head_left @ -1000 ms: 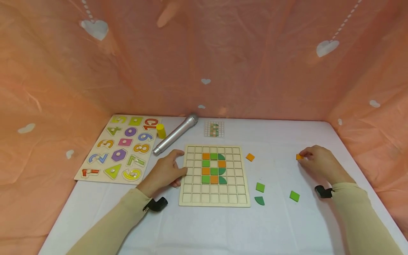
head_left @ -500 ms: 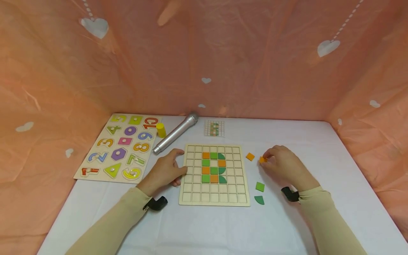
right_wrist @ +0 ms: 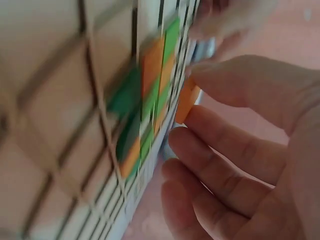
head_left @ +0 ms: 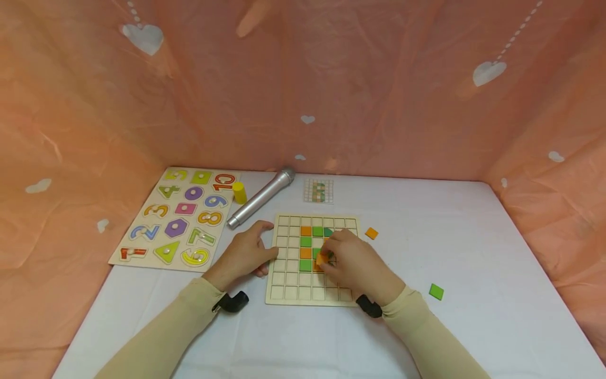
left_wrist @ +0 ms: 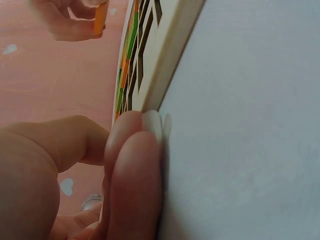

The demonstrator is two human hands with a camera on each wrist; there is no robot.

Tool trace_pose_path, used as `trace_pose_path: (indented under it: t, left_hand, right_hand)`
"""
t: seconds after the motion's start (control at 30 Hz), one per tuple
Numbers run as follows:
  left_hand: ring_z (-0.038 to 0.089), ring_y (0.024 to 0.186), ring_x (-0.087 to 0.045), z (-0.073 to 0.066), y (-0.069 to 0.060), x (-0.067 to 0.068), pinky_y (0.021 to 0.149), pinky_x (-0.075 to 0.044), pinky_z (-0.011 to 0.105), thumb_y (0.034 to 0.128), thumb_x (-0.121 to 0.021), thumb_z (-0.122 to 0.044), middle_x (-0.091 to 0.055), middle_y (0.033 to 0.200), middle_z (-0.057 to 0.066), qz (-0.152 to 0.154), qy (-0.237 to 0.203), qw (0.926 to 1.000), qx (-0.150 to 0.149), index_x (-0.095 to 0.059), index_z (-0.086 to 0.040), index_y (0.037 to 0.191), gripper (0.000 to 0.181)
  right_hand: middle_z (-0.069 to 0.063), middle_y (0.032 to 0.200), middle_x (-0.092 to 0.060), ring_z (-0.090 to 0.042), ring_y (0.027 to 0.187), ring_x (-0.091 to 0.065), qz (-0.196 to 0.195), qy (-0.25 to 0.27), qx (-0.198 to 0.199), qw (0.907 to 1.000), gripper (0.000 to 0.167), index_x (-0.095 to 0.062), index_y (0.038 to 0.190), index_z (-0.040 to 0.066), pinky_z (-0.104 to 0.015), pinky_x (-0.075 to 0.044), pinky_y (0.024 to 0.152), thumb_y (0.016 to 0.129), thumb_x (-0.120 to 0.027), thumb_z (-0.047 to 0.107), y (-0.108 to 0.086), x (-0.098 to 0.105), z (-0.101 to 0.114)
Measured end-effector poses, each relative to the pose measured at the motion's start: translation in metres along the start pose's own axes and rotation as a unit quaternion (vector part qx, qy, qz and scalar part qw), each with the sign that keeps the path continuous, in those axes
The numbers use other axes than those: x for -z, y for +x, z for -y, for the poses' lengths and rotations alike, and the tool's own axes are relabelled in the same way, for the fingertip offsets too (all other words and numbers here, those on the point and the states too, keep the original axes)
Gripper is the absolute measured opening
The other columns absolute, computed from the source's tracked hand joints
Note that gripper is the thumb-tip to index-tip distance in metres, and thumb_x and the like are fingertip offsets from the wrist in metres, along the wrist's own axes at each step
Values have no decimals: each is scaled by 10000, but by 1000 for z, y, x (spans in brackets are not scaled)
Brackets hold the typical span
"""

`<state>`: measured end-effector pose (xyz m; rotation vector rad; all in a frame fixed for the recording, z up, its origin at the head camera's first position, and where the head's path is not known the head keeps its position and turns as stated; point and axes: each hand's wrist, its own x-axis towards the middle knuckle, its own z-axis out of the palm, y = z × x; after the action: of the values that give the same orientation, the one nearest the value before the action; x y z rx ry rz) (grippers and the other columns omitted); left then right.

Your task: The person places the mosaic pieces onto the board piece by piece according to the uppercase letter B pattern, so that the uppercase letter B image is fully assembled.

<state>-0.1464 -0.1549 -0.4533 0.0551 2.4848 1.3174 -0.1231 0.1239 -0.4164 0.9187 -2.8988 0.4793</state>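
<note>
A gridded wooden board (head_left: 289,293) lies mid-table, with orange, green and dark green tiles set in several of its cells. Over its lower middle, my right hand (head_left: 362,266) pinches an orange square tile (right_wrist: 187,100) between thumb and fingertips, apart from the surface in the right wrist view. My left hand (head_left: 242,255) stays at the board's left edge, its fingertips (left_wrist: 134,150) against the side and not curled round it. Right of the board lie a loose orange square (head_left: 371,233) and a green square (head_left: 436,291). The right hand hides part of the tile pattern.
A small printed pattern card (head_left: 318,191) lies behind the board. To the left are a silver microphone (head_left: 260,199), a yellow cylinder (head_left: 239,193) and a number-and-shape puzzle board (head_left: 175,216). Peach curtains enclose the white table (head_left: 284,337) at the back and sides.
My right hand has carried the orange tile leftward from the table's right side to over the board. It now covers a green square and a dark green quarter-circle. The left hand has stayed put.
</note>
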Motion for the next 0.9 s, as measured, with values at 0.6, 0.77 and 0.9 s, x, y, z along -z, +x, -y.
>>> trace_pose_path:
  t: [0.6,0.77,0.9]
  left_hand:
    - [194,535,-691,-1,1,0,554,-611,326,978,-773,-218,-675,692,82,45,66,10000,-21,-431,-164,1587,701]
    - [191,529,-693,0,1,1,547,-616,330,975,-776,-213,-676,688,82,2,84,10000,-17,-438,-157,1581,696]
    - [186,528,-692,1,0,1,545,-617,324,976,-776,-212,-675,687,79,11,56,10000,-15,-439,-155,1582,695]
  right_hand:
    - [65,893,-630,-116,868,-540,78,-25,451,9989,145,-789,934,144,-229,-538,707,885,-880,246,-4,-23,29]
    - [61,895,-641,-118,855,-532,99,-128,575,9982,137,-785,928,143,-227,-532,720,882,-880,230,-3,-24,31]
    - [62,894,-644,-121,854,-534,125,-181,570,9981,134,-781,925,146,-235,-536,733,885,-880,227,-4,-26,31]
